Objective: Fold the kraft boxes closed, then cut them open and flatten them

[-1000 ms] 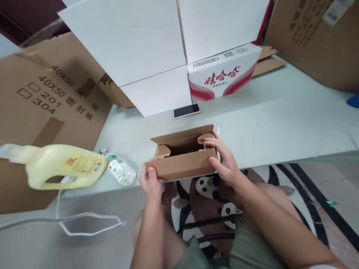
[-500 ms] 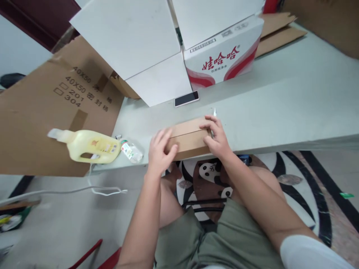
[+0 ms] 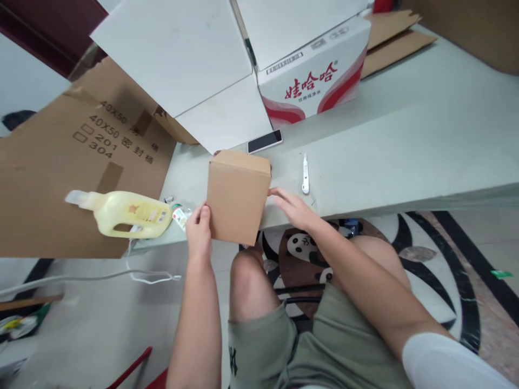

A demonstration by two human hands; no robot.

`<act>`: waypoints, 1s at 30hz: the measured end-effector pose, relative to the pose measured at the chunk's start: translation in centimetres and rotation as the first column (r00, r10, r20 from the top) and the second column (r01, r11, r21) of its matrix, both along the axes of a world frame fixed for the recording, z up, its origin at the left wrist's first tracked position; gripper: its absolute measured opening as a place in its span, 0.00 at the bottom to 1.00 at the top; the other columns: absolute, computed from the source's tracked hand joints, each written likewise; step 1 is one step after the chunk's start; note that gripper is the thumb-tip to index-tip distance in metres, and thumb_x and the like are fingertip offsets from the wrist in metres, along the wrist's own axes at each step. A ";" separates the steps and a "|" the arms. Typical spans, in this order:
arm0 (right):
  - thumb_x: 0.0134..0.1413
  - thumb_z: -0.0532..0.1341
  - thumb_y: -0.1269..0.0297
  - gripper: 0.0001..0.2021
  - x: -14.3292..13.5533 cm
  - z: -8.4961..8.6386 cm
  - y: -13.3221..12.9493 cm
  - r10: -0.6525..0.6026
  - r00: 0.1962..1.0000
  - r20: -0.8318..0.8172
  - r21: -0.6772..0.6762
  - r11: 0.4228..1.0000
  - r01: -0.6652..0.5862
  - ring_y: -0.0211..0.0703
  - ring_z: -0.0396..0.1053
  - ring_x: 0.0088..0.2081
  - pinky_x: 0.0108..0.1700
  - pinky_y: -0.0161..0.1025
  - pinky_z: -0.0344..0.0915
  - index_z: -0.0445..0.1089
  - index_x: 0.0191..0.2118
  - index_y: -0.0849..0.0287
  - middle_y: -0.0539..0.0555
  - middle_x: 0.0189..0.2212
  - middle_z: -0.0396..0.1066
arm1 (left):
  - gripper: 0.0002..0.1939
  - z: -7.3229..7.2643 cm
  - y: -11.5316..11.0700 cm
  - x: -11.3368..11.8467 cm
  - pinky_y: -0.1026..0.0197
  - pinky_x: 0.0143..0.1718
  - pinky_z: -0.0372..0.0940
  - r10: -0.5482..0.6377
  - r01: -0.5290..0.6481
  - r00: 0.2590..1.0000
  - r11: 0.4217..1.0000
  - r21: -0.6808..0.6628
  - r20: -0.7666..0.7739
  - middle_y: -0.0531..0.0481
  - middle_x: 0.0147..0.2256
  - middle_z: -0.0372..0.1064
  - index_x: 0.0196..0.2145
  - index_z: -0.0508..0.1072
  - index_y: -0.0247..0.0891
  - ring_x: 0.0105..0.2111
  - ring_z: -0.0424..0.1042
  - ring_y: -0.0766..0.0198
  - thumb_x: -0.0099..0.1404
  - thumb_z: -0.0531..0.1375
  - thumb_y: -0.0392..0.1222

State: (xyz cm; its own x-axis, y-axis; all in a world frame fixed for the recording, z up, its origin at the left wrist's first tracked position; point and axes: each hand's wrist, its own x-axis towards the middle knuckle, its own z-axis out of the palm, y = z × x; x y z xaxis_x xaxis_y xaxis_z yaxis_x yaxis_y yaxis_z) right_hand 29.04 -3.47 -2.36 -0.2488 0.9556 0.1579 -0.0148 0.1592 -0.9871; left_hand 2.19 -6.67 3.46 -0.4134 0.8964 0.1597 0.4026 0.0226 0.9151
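Note:
A small brown cardboard box (image 3: 237,200) is tilted up at the front edge of the table, its broad flat side toward me. My left hand (image 3: 199,227) grips its left edge, thumb on the front face and the other fingers hidden behind. At the right edge, my right hand (image 3: 294,208) has its fingers stretched out, the tips at or just beside the cardboard; whether they touch I cannot tell. A white utility knife (image 3: 305,174) lies on the table to the right of the box. Behind the box rests a phone (image 3: 265,141).
On the left lie a yellow detergent bottle (image 3: 132,214) and a small clear bottle (image 3: 179,215), beside a large printed carton (image 3: 93,178). White boxes (image 3: 227,113) and a red-and-white carton (image 3: 314,89) stand along the back of the pale table (image 3: 405,146).
The box has been turned up from lying flat, and its broad side now faces me. My right hand has come off its top and moved down. The utility knife has come into full view.

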 end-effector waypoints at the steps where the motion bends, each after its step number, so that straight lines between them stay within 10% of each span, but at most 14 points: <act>1: 0.63 0.55 0.46 0.20 -0.1 0.4 -0.4 0.053 0.999 -0.009 0.084 0.995 -0.052 0.52 0.63 0.67 0.68 0.55 0.58 0.73 0.53 0.49 0.55 0.63 0.68 | 0.33 -0.5 0.1 0.6 0.40 0.64 0.62 0.009 -0.008 0.999 1.000 -0.023 0.040 0.43 0.54 0.76 0.50 0.74 0.34 0.59 0.71 0.47 0.65 0.57 0.68; 5: 0.62 0.58 0.48 0.24 0.5 2.6 -1.4 0.022 1.000 0.007 0.354 0.935 -0.023 0.52 0.50 0.73 0.74 0.58 0.44 0.68 0.61 0.49 0.56 0.71 0.57 | 0.29 -2.8 -0.4 5.5 0.46 0.53 0.73 -0.061 0.120 0.927 0.983 -0.140 0.371 0.42 0.53 0.77 0.49 0.76 0.38 0.53 0.76 0.49 0.68 0.55 0.66; 10: 0.58 0.60 0.58 0.10 2.0 3.6 -1.4 -0.212 0.976 -0.047 0.358 0.909 0.214 0.54 0.65 0.65 0.65 0.55 0.62 0.74 0.44 0.50 0.57 0.61 0.70 | 0.26 -5.4 -1.6 10.8 0.47 0.50 0.73 -0.118 0.313 0.792 0.921 -0.232 0.600 0.40 0.51 0.78 0.50 0.75 0.40 0.51 0.77 0.48 0.57 0.71 0.53; 15: 0.58 0.58 0.61 0.06 1.9 2.6 -1.0 -0.265 0.962 -0.060 0.255 0.928 0.272 0.55 0.70 0.60 0.60 0.55 0.66 0.70 0.32 0.53 0.59 0.56 0.73 | 0.25 -3.9 -0.9 10.1 0.47 0.65 0.59 0.019 -0.027 0.978 0.999 0.034 0.208 0.39 0.63 0.67 0.55 0.72 0.42 0.64 0.65 0.51 0.62 0.65 0.53; 17: 0.58 0.58 0.62 0.06 1.5 2.3 -1.0 -0.259 0.964 -0.058 0.260 0.929 0.265 0.55 0.70 0.59 0.60 0.54 0.66 0.69 0.32 0.53 0.60 0.55 0.74 | 0.25 -2.3 -0.1 9.6 0.45 0.69 0.53 -0.101 0.110 0.993 0.976 0.188 -0.059 0.41 0.66 0.63 0.57 0.72 0.43 0.68 0.58 0.51 0.66 0.61 0.55; 21: 0.60 0.56 0.61 0.07 1.7 1.7 -0.7 -0.219 0.973 -0.073 0.307 0.923 0.231 0.53 0.70 0.59 0.58 0.52 0.66 0.71 0.37 0.54 0.59 0.55 0.73 | 0.26 -0.6 1.1 10.2 0.37 0.70 0.48 -0.374 0.482 0.779 0.871 0.097 -0.503 0.44 0.60 0.72 0.52 0.78 0.44 0.66 0.61 0.48 0.70 0.53 0.61; 26: 0.62 0.52 0.62 0.14 3.6 -0.2 1.5 -0.474 0.846 0.246 0.177 0.880 0.441 0.52 0.73 0.45 0.49 0.49 0.68 0.73 0.45 0.57 0.60 0.44 0.75 | 0.28 -1.8 1.6 10.7 0.38 0.67 0.53 -0.335 0.477 0.751 0.871 0.118 -0.569 0.45 0.56 0.75 0.50 0.80 0.44 0.62 0.65 0.49 0.73 0.46 0.60; 30: 0.58 0.58 0.62 0.20 4.8 -1.2 3.3 -0.340 0.611 0.714 0.103 0.915 0.390 0.57 0.70 0.48 0.49 0.49 0.65 0.72 0.56 0.55 0.64 0.49 0.72 | 0.25 -2.2 1.7 10.3 0.40 0.66 0.55 -0.333 0.486 0.752 0.863 0.137 -0.569 0.46 0.56 0.76 0.51 0.80 0.44 0.62 0.65 0.50 0.73 0.49 0.57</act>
